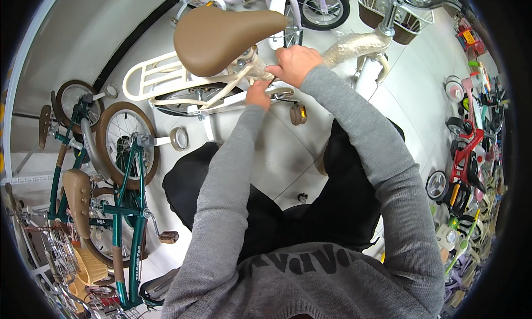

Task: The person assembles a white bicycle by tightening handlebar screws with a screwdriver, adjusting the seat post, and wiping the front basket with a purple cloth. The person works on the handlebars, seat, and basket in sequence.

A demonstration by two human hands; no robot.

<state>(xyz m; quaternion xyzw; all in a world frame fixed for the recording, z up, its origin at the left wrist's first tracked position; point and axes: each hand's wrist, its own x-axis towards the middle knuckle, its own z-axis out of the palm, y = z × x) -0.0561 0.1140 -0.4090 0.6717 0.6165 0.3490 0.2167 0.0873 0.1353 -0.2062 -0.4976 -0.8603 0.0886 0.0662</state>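
Observation:
In front of me stands a cream-white child's bicycle with a brown saddle (230, 39) and a rear rack (158, 83). Clear plastic wrapping (354, 48) covers its frame tube. Over that tube, just right of the saddle, my right hand (299, 64) is closed, its thumb pointing left. My left hand (258, 95) is lower, beside the seat post and close to the right thumb. Its fingers are closed against the frame, and what they pinch is hidden. A brown pedal (298, 114) hangs below the hands.
At the left, green bicycles (127, 208) with brown tyres lie close together. A basket (396, 22) sits at the white bicycle's front. More small bicycles (323, 8) stand behind. Along the right are a red ride-on bike (465, 152) and several toys. My knees flank the tiled floor.

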